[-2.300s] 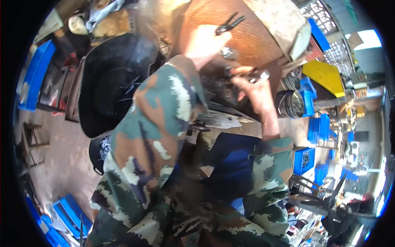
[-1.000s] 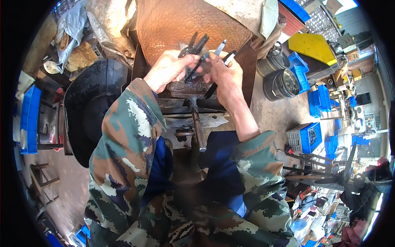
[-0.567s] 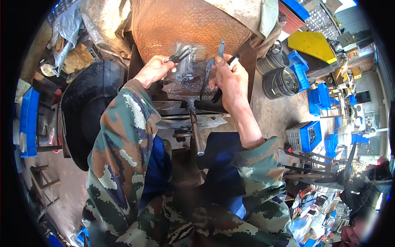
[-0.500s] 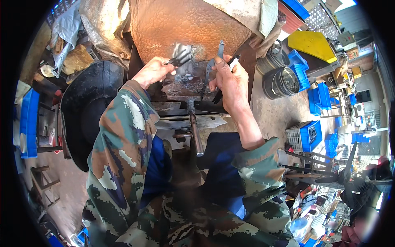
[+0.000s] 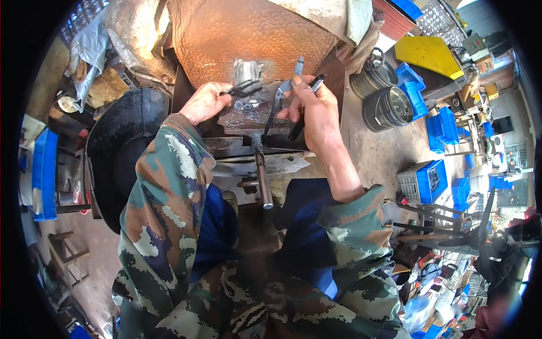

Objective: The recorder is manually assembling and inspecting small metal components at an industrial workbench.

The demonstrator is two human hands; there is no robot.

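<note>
My left hand [image 5: 206, 103], at the upper middle, is closed on a bundle of dark, narrow metal pieces [image 5: 246, 88]. Their prong-like ends point right, and I cannot make out their exact kind. To the right, my right hand [image 5: 317, 110] grips a blue-grey curved metal tool [image 5: 279, 96] with a flat upper tip and a thin dark lower end. A black piece [image 5: 296, 129] also shows below these fingers; whether it belongs to the tool is unclear. Both hands are above a worn metal work surface [image 5: 234, 121] with shiny bits on it.
A brown crusted sheet [image 5: 248, 34] rises behind the work surface. A metal rod [image 5: 263, 181] sticks out towards me. At left stands a large black basin-like container [image 5: 116, 164]. Dark buckets [image 5: 387, 110], blue bins [image 5: 443, 131] and a yellow panel [image 5: 429, 57] are at right.
The dark pieces in my left hand have swung slightly lower and look sharper. My right hand keeps its tool, with its fingers shifted a little. The whole view has moved slightly.
</note>
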